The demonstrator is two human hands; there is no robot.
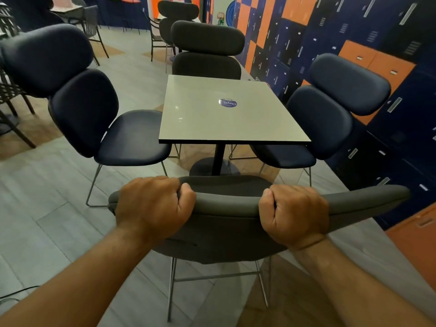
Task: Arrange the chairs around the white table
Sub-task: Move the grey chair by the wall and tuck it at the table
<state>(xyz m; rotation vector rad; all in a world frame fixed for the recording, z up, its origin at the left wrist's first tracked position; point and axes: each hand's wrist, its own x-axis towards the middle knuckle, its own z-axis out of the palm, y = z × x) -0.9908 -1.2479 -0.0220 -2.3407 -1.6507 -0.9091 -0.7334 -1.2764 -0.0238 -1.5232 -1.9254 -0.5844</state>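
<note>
A square white table point(200, 114) on a black pedestal stands in the middle, with a round purple sticker on its top. Directly below me is a grey chair point(226, 204), its back toward me and its seat facing the table's near edge. My left hand point(153, 206) and my right hand point(295, 213) both grip the top pad of its backrest. A dark blue chair point(94, 119) stands at the table's left side, another dark blue chair point(330, 119) at the right side with its seat partly under the top. A grey chair point(207, 50) sits at the far side.
A wall of blue and orange lockers point(377, 43) runs close along the right. Black metal chairs point(9, 90) are stacked at the left, and more chairs and a table point(165, 36) stand further back. A black cable point(14, 293) lies on the floor at lower left.
</note>
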